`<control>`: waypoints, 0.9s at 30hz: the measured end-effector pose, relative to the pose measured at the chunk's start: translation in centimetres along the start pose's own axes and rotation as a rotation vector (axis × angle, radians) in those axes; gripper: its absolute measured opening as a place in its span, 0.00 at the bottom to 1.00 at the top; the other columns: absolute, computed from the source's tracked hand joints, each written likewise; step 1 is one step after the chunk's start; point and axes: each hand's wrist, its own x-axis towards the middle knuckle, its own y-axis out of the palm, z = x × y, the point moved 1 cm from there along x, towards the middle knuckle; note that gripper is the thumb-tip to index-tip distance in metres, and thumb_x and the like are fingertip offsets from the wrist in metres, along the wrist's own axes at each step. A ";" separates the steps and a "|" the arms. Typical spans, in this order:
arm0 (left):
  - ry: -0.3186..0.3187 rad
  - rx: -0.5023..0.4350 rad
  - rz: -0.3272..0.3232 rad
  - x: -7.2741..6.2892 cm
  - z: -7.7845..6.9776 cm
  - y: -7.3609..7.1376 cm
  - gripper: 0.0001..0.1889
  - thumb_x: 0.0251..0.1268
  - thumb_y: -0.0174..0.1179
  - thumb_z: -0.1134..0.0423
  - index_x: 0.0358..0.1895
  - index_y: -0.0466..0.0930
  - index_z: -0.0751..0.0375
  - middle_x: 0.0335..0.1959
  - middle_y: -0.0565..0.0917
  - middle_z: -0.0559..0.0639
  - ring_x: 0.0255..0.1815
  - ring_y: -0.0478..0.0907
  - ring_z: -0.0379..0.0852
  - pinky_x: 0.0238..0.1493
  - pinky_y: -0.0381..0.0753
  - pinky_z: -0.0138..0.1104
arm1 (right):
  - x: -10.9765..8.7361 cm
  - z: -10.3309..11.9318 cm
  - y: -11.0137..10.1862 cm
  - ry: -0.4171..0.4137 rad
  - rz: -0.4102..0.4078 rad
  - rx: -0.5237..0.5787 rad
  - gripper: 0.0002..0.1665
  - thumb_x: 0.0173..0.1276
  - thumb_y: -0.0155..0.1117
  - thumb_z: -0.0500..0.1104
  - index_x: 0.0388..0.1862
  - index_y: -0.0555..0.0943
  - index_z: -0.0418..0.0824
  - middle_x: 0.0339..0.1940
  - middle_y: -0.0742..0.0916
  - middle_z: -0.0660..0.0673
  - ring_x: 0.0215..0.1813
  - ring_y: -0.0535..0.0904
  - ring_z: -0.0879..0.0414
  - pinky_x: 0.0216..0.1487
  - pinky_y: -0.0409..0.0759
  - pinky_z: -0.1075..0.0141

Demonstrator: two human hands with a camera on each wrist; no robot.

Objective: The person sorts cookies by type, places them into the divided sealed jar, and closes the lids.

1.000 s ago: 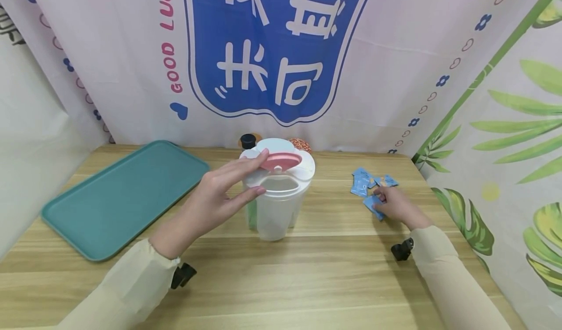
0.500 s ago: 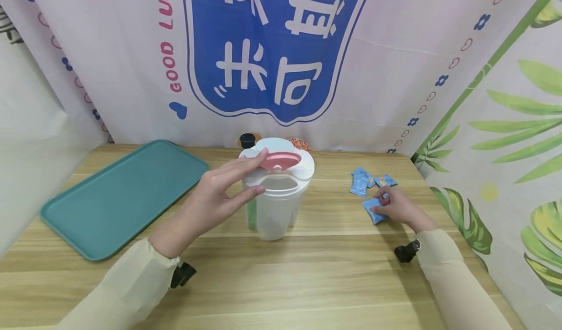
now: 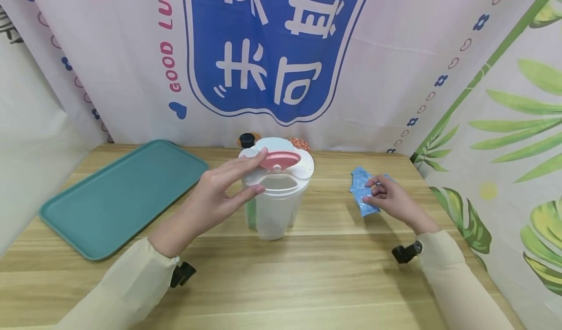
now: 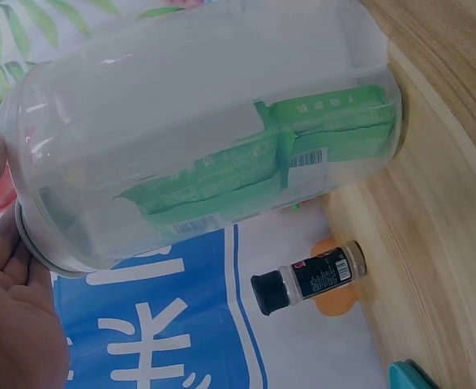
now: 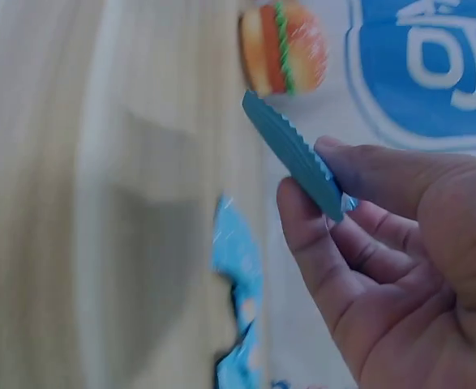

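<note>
A clear plastic storage container (image 3: 272,217) stands on the table with a white lobed lid (image 3: 304,170), its pink flap (image 3: 281,160) raised beside an opening. My left hand (image 3: 215,193) rests on the lid, index finger along the flap and thumb at the front rim. Through the wall in the left wrist view, green packets (image 4: 221,178) show inside one compartment. To the right, my right hand (image 3: 392,198) pinches a small blue packet (image 5: 294,154) between thumb and fingers, above the table. Several more blue packets (image 3: 359,176) lie just behind it, partly covered by the hand.
A teal tray (image 3: 123,198) lies on the table at the left. Behind the container are a black-capped seasoning bottle (image 4: 319,275) and a toy burger (image 5: 286,49). A printed cloth (image 3: 377,76) hangs along the table's back edge, and a leaf-patterned one (image 3: 518,174) at the right.
My right hand has lifted the blue packet from the table and shifted it slightly left, over the other packets. My left hand has stayed on the lid.
</note>
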 end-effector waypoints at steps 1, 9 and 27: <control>0.001 0.000 -0.001 0.0 0.0 0.0 0.37 0.65 0.73 0.64 0.77 0.72 0.51 0.75 0.78 0.48 0.75 0.78 0.52 0.75 0.77 0.48 | 0.0 0.6 0.0 -0.017 -0.001 0.005 0.25 0.75 0.68 0.38 0.63 0.71 0.29 0.44 0.84 0.39 0.42 0.80 0.63 0.39 0.85 0.72; -0.002 0.001 0.003 -0.1 0.0 -0.1 0.37 0.65 0.73 0.64 0.77 0.71 0.50 0.75 0.78 0.48 0.75 0.78 0.52 0.78 0.74 0.49 | 0.2 5.9 0.7 -0.156 -0.074 0.075 0.22 0.76 0.65 0.35 0.63 0.73 0.28 0.53 0.85 0.31 0.48 0.83 0.68 0.47 0.87 0.76; 0.003 -0.011 0.011 -0.1 0.0 -0.1 0.37 0.65 0.73 0.65 0.77 0.71 0.51 0.75 0.77 0.49 0.75 0.77 0.53 0.79 0.73 0.50 | -0.8 16.0 2.4 -0.620 -0.450 0.364 0.13 0.69 0.65 0.22 0.51 0.75 0.20 0.41 0.89 0.57 0.41 0.86 0.66 0.43 0.89 0.76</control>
